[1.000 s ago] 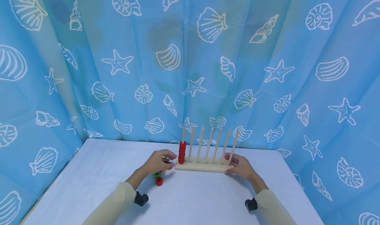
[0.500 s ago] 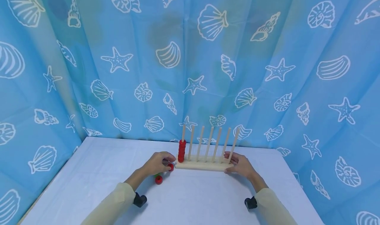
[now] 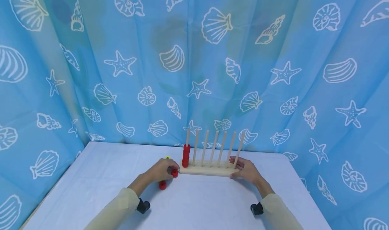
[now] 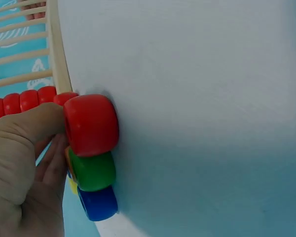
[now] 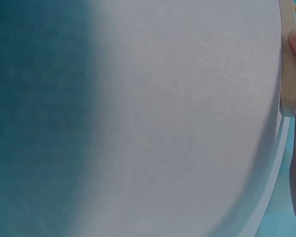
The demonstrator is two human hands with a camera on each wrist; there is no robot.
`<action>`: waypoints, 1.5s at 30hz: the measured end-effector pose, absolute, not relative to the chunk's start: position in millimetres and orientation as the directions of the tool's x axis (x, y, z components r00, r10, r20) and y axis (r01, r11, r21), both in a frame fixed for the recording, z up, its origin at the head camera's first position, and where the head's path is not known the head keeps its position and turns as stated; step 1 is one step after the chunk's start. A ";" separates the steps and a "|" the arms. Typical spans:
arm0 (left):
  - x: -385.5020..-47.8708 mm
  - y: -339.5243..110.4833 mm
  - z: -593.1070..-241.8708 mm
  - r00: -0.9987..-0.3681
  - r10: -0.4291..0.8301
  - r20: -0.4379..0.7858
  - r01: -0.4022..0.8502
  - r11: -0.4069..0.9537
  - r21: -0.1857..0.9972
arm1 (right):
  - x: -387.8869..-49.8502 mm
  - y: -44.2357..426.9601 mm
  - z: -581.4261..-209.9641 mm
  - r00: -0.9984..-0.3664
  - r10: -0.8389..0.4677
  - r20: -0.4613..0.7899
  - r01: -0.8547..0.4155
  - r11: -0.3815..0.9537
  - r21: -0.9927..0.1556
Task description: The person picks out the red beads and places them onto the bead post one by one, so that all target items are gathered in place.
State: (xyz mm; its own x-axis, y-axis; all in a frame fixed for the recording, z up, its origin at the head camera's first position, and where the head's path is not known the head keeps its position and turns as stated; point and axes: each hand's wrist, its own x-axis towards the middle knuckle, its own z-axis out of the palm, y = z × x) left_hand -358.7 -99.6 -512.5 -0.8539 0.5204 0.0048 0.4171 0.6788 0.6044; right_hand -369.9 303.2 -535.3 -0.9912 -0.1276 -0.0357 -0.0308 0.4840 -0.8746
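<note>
The wooden peg abacus (image 3: 209, 170) stands upright on the white table, its pegs rising from a flat base. Red beads (image 3: 186, 155) are stacked on its leftmost peg; the other pegs are bare. Beside the left end, my left hand (image 3: 159, 171) pinches a red bead (image 3: 174, 173) at its fingertips, low over the table. My right hand (image 3: 247, 171) grips the base's right end, thumb in front. In the left wrist view, a loose red bead (image 4: 91, 123) hides the thumb tip, with a green bead (image 4: 94, 172) and a blue bead (image 4: 98, 202) beside it.
Another loose red bead (image 3: 162, 185) lies in front of the left hand, and a yellow bead (image 3: 167, 157) peeks out behind it. A blue seashell-print curtain (image 3: 188, 71) hangs around the back and sides of the white table (image 3: 206, 203).
My left hand has shifted slightly, and the red bead at its fingertips shows more fully and a little closer to the front. The right hand and abacus stay in place.
</note>
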 end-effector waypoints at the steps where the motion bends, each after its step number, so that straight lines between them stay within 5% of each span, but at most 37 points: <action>1: -358.4 -99.8 -512.4 -0.853 0.522 0.006 0.419 0.678 0.604 | -369.8 303.1 -535.4 -0.991 -0.128 -0.032 -0.034 0.484 -0.874; 33: -356.2 -103.4 -511.4 -0.873 0.453 0.180 0.416 0.498 0.761 | -368.4 301.8 -534.9 -0.992 -0.127 -0.023 -0.046 0.517 -0.855; 45: -374.8 -108.4 -471.0 -0.897 0.405 0.177 0.387 0.526 0.757 | -370.0 301.9 -536.2 -0.993 -0.110 -0.037 -0.026 0.521 -0.853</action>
